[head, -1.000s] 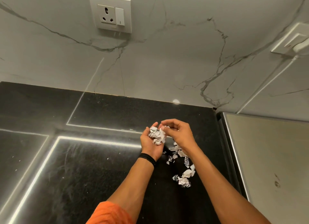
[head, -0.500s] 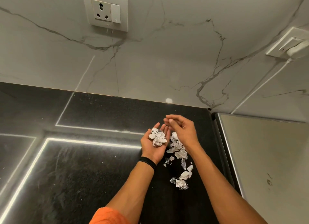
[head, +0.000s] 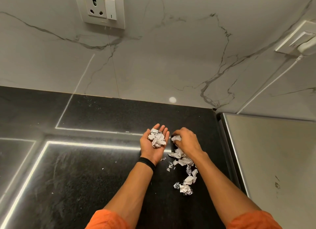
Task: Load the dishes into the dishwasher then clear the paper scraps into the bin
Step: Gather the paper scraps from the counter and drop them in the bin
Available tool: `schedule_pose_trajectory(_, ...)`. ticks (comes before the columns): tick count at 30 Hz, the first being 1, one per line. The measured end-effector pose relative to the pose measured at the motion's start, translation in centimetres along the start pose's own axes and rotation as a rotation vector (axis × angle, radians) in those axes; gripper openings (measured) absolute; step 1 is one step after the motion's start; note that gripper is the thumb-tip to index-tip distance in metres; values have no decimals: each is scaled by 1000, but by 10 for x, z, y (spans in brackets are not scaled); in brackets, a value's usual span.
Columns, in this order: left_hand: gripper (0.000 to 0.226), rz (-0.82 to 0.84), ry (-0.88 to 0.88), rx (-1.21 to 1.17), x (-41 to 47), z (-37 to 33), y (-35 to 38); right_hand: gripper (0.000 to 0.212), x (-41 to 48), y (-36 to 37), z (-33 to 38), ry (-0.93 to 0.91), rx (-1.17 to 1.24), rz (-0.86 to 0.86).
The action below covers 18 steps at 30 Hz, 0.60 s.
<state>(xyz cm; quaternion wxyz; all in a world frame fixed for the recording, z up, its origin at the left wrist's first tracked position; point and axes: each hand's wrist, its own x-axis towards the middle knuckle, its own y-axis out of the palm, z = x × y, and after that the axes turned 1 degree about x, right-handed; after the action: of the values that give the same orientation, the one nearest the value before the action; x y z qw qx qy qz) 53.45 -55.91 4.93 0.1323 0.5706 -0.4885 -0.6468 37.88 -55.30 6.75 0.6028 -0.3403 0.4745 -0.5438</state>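
Observation:
My left hand (head: 152,148) is turned palm up above the black countertop (head: 85,186), fingers straight, and carries a small heap of white paper scraps (head: 157,138). Just to its right, my right hand (head: 187,140) is down on the counter with its fingers curled round a crumpled scrap (head: 176,138). More torn scraps (head: 185,174) lie in a loose trail on the counter under and in front of my right wrist. No dishes, dishwasher or bin are in view.
A marble wall (head: 171,58) rises behind the counter with a power socket (head: 100,8) at top. A plugged-in socket (head: 301,42) sits on the right wall. A steel appliance top (head: 273,160) borders the counter on the right.
My right hand left the cupped left palm, dropped to the counter on the right and closed on a scrap. The left hand stayed palm up with its heap.

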Motion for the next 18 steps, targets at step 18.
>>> schedule_pose_trajectory(18,48,29,-56,147,-24,14,0,28,-32,-30,43,-79,699,-2)
